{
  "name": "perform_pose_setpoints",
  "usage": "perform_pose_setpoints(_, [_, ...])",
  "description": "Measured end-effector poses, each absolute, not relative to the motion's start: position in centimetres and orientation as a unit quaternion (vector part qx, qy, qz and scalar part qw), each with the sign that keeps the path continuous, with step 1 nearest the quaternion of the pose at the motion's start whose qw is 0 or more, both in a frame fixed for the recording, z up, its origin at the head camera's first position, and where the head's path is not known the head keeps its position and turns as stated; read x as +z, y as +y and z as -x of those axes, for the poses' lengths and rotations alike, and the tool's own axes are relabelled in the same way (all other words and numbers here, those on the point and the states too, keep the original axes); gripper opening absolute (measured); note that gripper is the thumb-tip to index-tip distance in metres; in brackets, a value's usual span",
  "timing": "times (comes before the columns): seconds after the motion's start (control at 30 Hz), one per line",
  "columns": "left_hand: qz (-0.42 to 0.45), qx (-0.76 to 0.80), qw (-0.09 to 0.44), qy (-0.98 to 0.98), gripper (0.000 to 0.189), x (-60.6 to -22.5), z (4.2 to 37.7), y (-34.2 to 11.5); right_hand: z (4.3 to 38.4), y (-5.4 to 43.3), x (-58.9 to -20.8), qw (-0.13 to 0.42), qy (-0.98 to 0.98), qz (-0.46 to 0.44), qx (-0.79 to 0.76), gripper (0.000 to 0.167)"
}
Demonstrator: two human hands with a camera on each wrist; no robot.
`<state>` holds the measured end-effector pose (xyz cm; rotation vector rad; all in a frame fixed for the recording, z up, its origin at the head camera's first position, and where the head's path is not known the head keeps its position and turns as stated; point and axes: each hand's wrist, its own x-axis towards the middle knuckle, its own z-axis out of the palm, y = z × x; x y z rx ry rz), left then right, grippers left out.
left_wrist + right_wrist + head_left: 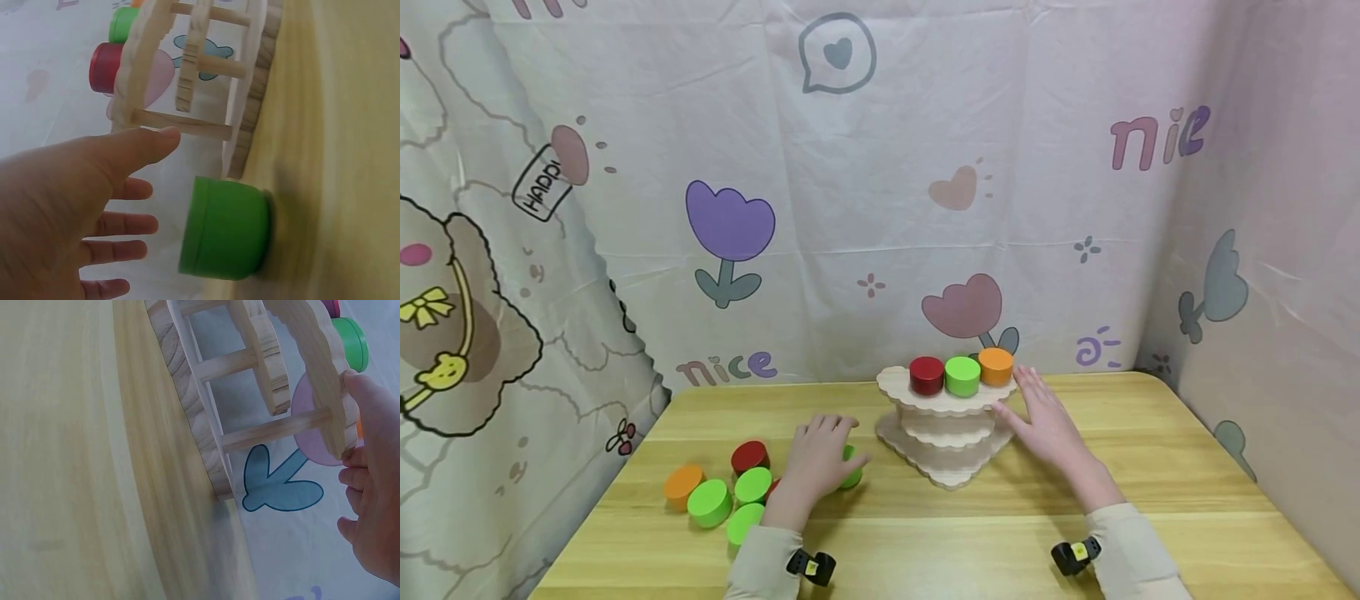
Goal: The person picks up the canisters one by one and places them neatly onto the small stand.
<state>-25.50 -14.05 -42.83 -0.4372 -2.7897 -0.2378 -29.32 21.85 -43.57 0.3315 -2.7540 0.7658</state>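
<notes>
A pale wooden tiered stand (951, 454) with scalloped edges and dowel posts stands on the table. Along its top board sit a red block (927, 377), a green block (962, 377) and an orange block (996, 367), all round. My right hand (1051, 427) rests against the board's right corner. Its thumb touches the front edge, and a fingertip touches the corner in the right wrist view. Left of the stand, my left hand (820, 462) hovers over a round green block (226, 230), its fingers spread and apart from the block.
Left of my left hand lie loose round blocks: an orange one (684, 487), a red one (750, 457) and several green ones (710, 503). Another red block is mostly hidden by that hand. A printed cloth (865, 183) hangs behind the wooden table (925, 550).
</notes>
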Motion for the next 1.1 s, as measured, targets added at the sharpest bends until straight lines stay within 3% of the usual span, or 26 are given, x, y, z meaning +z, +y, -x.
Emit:
perform_pose_setpoints(0.63, [0.137, -0.068, 0.081, -0.985, 0.058, -44.1, 25.1, -14.7, 29.4, 21.9, -43.8, 0.139, -0.947, -0.118, 0.265, 0.088])
perform_pose_setpoints(1.1, [0.145, -0.069, 0.087, -0.983, 0.055, -44.0, 25.1, -15.1, 29.4, 22.0, -43.9, 0.136, -0.948, -0.115, 0.265, 0.088])
